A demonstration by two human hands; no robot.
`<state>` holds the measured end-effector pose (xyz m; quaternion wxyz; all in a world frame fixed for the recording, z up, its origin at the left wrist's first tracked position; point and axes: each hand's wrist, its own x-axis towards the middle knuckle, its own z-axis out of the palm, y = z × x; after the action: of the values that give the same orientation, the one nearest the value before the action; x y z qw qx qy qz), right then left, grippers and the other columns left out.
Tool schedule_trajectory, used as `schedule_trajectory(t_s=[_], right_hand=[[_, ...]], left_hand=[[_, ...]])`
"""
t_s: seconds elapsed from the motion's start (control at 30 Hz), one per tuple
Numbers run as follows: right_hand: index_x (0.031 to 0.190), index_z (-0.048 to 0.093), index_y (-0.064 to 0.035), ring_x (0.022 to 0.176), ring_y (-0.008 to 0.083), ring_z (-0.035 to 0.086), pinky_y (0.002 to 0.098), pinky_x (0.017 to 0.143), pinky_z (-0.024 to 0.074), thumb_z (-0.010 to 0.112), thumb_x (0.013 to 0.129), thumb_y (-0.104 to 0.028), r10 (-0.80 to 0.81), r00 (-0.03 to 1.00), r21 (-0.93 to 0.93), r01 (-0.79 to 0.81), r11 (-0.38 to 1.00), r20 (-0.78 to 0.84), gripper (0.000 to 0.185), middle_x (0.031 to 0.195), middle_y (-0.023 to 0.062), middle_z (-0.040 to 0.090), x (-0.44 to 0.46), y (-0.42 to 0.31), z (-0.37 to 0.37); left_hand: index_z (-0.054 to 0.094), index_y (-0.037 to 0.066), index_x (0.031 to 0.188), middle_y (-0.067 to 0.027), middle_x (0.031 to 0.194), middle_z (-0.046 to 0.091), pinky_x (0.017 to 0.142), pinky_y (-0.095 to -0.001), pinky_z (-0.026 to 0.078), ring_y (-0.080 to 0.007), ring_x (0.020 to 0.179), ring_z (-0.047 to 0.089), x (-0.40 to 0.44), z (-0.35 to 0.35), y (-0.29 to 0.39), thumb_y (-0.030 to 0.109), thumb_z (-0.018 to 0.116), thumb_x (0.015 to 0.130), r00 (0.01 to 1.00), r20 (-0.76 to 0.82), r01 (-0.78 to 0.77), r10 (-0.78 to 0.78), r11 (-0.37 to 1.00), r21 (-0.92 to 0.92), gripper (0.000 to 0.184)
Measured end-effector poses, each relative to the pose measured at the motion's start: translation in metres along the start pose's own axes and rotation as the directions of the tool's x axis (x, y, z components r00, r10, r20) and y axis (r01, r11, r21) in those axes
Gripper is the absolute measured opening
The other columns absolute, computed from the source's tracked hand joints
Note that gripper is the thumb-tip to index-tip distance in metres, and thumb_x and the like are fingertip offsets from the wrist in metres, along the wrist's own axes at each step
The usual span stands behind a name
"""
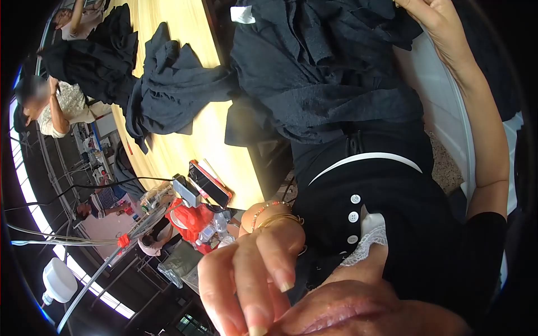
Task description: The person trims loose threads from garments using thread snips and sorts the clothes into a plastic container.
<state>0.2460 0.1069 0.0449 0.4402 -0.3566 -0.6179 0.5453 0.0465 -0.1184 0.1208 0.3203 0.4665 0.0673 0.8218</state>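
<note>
My left hand [252, 269] is raised close to my face, wearing beads and a gold bangle. Its fingers are loosely bent, with small gaps between them, and no object shows in them. At the top right, my right hand [443, 28] is cut off by the frame edge; its fingers close on the border of a black cloth garment [325, 67]. That cloth lies bunched over my lap, with a white label [242, 14] on it. Part of the grip is hidden.
Another black garment [174, 84] lies on the wooden table [168, 151], beside a red-edged phone [210, 183]. Near the table's end are red bags [188, 218]. A co-worker [50, 106] sits across the table; others are farther back. A white lamp [59, 280] hangs by cables.
</note>
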Motion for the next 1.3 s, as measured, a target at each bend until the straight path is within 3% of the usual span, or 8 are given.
schedule_trajectory(t_s=[0.03,0.17,0.6,0.73,0.83,0.93,1.03,1.3], right_hand=[[0.115,0.068,0.0049,0.091,0.0117,0.067,0.0249,0.084,0.0522,0.069,0.096,-0.011,0.006,1.000,0.012,-0.006,1.000,0.001,0.025,0.099,0.0080,0.072,0.000,0.000,0.000],[0.115,0.068,0.0049,0.091,0.0116,0.067,0.0247,0.084,0.0525,0.069,0.096,-0.010,0.008,1.000,0.040,-0.009,0.999,0.002,0.024,0.099,0.0081,0.072,-0.001,0.000,-0.002],[0.116,0.068,0.0046,0.093,0.0118,0.067,0.0251,0.086,0.0523,0.068,0.096,-0.010,-0.003,1.000,0.003,0.003,1.000,0.010,0.025,0.101,0.0086,0.072,-0.001,0.001,-0.003],[0.117,0.069,0.0033,0.090,0.0099,0.066,0.0238,0.082,0.0512,0.069,0.096,-0.011,-0.019,1.000,0.002,0.019,1.000,0.007,0.025,0.100,0.0064,0.072,0.000,0.002,-0.002],[0.117,0.069,0.0016,0.085,0.0074,0.064,0.0219,0.076,0.0485,0.069,0.096,-0.013,-0.048,0.995,-0.146,0.035,0.989,-0.086,0.025,0.098,0.0034,0.071,-0.004,0.004,0.006],[0.116,0.070,-0.0014,0.076,0.0035,0.058,0.0186,0.067,0.0423,0.069,0.097,-0.017,-0.070,0.990,-0.145,0.052,0.988,-0.120,0.024,0.093,-0.0003,0.070,-0.006,0.004,0.011],[0.115,0.071,-0.0023,0.066,0.0009,0.052,0.0169,0.059,0.0369,0.068,0.097,-0.018,-0.036,0.991,-0.168,0.014,0.986,-0.131,0.024,0.091,-0.0017,0.070,-0.007,0.002,0.010],[0.116,0.070,-0.0024,0.062,-0.0007,0.047,0.0160,0.054,0.0311,0.069,0.097,-0.017,-0.081,0.986,-0.104,0.067,0.992,-0.142,0.024,0.088,-0.0039,0.068,-0.005,0.012,0.012]], left_hand=[[0.066,0.012,0.122,-0.0049,0.130,0.054,0.093,-0.0348,0.048,-0.0194,0.122,0.061,-0.002,-0.006,0.006,-0.004,0.075,0.087,0.999,0.040,0.027,-0.022,0.992,-0.127,0.039],[0.064,0.012,0.125,-0.0041,0.132,0.052,0.088,-0.0360,0.050,-0.0190,0.124,0.061,0.005,-0.023,0.017,-0.004,0.075,0.087,0.945,0.250,0.229,-0.212,0.973,-0.039,0.042],[0.069,0.014,0.109,-0.0031,0.122,0.054,0.079,-0.0338,0.047,-0.0166,0.104,0.069,0.001,-0.014,0.012,-0.007,0.078,0.083,0.993,0.093,0.080,-0.079,0.997,-0.010,0.034],[0.069,0.014,0.110,-0.0028,0.121,0.055,0.075,-0.0319,0.044,-0.0168,0.099,0.068,0.007,-0.024,-0.001,-0.001,0.077,0.085,0.965,0.151,0.220,-0.214,0.975,-0.024,0.030],[0.065,0.012,0.115,-0.0052,0.124,0.057,0.076,-0.0323,0.043,-0.0207,0.108,0.066,0.007,-0.049,-0.013,0.005,0.070,0.092,0.928,-0.012,0.370,-0.373,0.924,-0.092,0.026],[0.061,0.011,0.108,-0.0060,0.127,0.057,0.092,-0.0358,0.045,-0.0150,0.118,0.059,0.007,-0.064,-0.020,0.002,0.065,0.093,0.667,-0.493,0.579,-0.559,0.805,-0.129,0.018],[0.057,0.004,0.111,-0.0165,0.126,0.060,0.096,-0.0389,0.047,-0.0218,0.118,0.061,-0.002,-0.088,-0.032,-0.005,0.055,0.099,0.620,-0.535,0.502,-0.574,0.814,-0.292,0.015],[0.058,0.004,0.114,-0.0159,0.127,0.062,0.103,-0.0429,0.049,-0.0253,0.123,0.061,-0.008,-0.103,-0.033,-0.003,0.055,0.099,0.618,-0.519,0.517,-0.591,0.802,-0.299,0.017]])
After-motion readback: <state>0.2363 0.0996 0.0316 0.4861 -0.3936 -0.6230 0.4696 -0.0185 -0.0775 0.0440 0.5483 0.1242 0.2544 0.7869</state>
